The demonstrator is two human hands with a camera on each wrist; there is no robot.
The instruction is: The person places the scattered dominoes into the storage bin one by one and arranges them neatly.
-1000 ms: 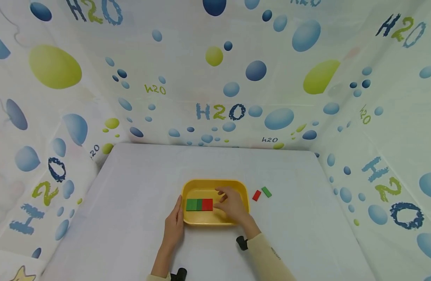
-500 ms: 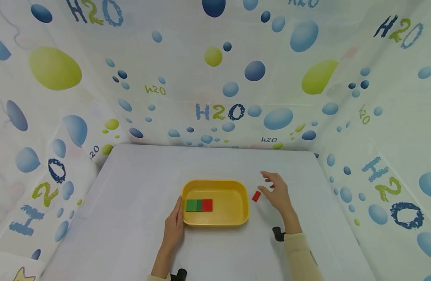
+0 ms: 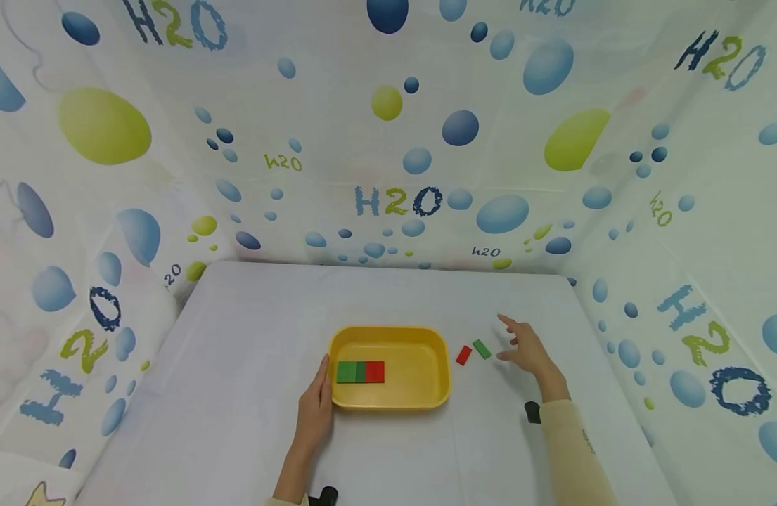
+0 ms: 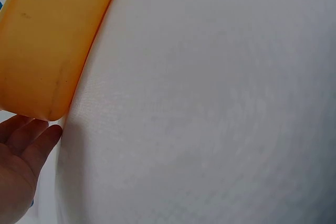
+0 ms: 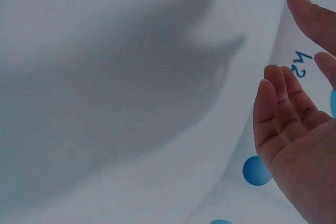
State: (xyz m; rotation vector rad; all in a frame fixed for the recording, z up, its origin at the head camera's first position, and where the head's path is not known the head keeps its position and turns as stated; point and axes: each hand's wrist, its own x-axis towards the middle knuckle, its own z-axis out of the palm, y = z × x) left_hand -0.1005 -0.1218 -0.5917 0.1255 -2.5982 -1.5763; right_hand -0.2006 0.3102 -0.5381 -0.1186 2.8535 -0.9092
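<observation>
A yellow tray (image 3: 420, 404) stands on the white table, with green blocks (image 3: 347, 372) and a red block (image 3: 375, 372) lined up in a row inside its left half. Against the tray's left end rests my left hand (image 3: 315, 407), its fingers straight along the outer wall; the left wrist view shows the fingertips right at the tray's (image 4: 52, 51) corner. To the right of the tray lie a loose red block (image 3: 463, 355) and a loose green block (image 3: 482, 349). My right hand (image 3: 530, 351) hovers just right of the green block, fingers apart and holding nothing.
The white table (image 3: 236, 365) extends on all sides of the tray. Patterned sheets with blue and green dots (image 3: 386, 102) hang behind it and along both sides. A shadow of the right hand falls on the table (image 5: 131, 66) in the right wrist view.
My right hand has left the tray and moved right, passing over the loose green block, which shows again beside the red one. The left hand has stayed at the tray's end.
</observation>
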